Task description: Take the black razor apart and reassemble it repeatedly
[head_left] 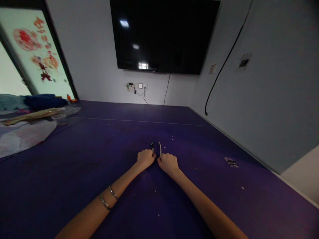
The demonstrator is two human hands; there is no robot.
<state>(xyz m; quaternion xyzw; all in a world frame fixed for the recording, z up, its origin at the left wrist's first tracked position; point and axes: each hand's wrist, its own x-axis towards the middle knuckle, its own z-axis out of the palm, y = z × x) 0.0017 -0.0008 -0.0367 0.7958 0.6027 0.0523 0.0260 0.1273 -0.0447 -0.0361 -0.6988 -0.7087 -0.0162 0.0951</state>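
Observation:
My left hand (146, 159) and my right hand (169, 163) are side by side, close together over a purple surface (124, 189). Both are closed, thumbs toward each other. From the left fist a small dark and silvery piece (153, 147) sticks up, with a dark bit at its tip. A thin, pale, slightly curved strip (160, 148) rises from the right fist. A narrow gap separates the two pieces. What kind of things they are is too small to tell, and their lower ends are hidden by my fingers. Two bracelets circle my left forearm.
Clear plastic and white sheeting (30, 136) lies at the left, with dark blue cloth (46, 101) behind. A small printed packet (231, 162) lies at the right. A black cable (225, 61) hangs down the right wall. A large television (164, 36) is mounted ahead, above sockets.

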